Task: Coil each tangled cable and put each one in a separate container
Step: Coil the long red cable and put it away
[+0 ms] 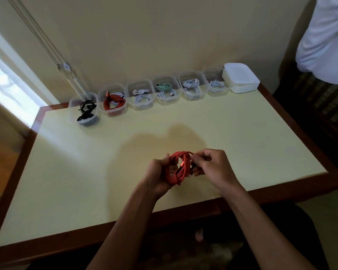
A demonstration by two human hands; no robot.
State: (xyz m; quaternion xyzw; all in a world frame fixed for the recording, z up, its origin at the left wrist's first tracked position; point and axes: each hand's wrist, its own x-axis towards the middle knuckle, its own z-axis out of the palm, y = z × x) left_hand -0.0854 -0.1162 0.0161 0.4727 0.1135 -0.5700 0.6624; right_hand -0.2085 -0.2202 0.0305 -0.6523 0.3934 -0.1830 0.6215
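Note:
A red cable (179,167), wound into a coil, hangs above the near middle of the table. My left hand (159,176) grips the coil's left side, fingers curled through the loop. My right hand (211,165) pinches the cable's dark end at the coil's right side. Along the wall stands a row of clear containers: one with black cables (85,113), one with a red and a white cable (112,102), then several with white cables (141,96), one of them also holding a mint-green cable (164,87).
A stack of white lids (242,78) sits at the back right corner. The pale yellow table (86,172) has a brown wooden rim. A white cloth (324,39) hangs at the upper right. A window lies to the left.

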